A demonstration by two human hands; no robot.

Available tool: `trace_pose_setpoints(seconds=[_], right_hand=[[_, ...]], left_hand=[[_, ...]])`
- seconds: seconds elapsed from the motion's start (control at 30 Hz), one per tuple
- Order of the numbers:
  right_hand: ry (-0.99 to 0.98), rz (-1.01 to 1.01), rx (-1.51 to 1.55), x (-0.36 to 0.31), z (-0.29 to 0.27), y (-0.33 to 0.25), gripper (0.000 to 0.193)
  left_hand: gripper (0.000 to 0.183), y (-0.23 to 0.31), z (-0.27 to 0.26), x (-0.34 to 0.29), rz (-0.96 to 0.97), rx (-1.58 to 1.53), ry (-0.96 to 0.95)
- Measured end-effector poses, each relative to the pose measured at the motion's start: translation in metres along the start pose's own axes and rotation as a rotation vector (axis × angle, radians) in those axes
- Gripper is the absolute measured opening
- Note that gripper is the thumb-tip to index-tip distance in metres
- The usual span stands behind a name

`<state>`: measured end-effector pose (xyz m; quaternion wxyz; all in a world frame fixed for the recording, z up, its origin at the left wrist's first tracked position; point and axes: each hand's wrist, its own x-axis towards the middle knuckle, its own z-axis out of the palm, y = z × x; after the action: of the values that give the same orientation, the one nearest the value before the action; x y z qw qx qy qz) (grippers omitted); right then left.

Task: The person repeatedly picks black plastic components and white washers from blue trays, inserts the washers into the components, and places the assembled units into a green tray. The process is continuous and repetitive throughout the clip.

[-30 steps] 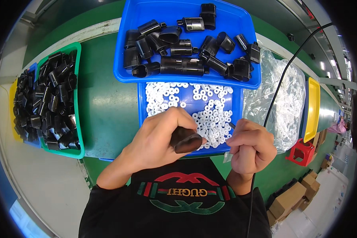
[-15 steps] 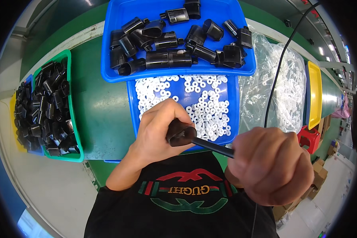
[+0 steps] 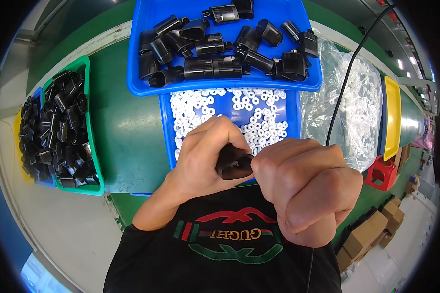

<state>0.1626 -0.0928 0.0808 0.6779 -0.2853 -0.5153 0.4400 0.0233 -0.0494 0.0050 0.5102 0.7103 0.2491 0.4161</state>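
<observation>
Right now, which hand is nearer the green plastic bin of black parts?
Left. The left hand is right of the green plastic bin; the right hand is farther right, beyond the left hand.

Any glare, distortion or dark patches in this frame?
Head view: fisheye bending toward the blackened corners; head view: sheen on the green tabletop, glints on the clear bag; head view: black part in the left hand, dark inside.

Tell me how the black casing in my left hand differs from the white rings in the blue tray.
The casing is black; the rings are white. The casing is a larger tube, while the rings are small and flat. The casing is gripped in your left hand; the rings lie loose in the tray. Both have an opening.
</observation>
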Motion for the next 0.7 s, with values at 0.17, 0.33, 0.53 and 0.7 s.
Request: trace_pose_setpoints(seconds=[0.17, 0.33, 0.53, 0.7], right_hand=[[0.007, 0.008, -0.001, -0.003, 0.002, 0.003, 0.028], [-0.053, -0.188, -0.094, -0.004, 0.003, 0.02, 0.027], [-0.072, -0.199, -0.115, 0.0, -0.004, 0.02, 0.023], [-0.092, -0.182, -0.234, 0.011, -0.024, 0.005, 0.017]], left_hand=[[0.038, 0.002, 0.0, -0.001, 0.004, -0.026, 0.014], [0.033, 0.01, 0.002, 0.009, 0.0, 0.097, 0.042], [0.034, 0.007, -0.011, 0.018, 0.01, 0.155, -0.01], [0.039, 0.012, -0.035, 0.02, -0.026, 0.251, -0.057]])
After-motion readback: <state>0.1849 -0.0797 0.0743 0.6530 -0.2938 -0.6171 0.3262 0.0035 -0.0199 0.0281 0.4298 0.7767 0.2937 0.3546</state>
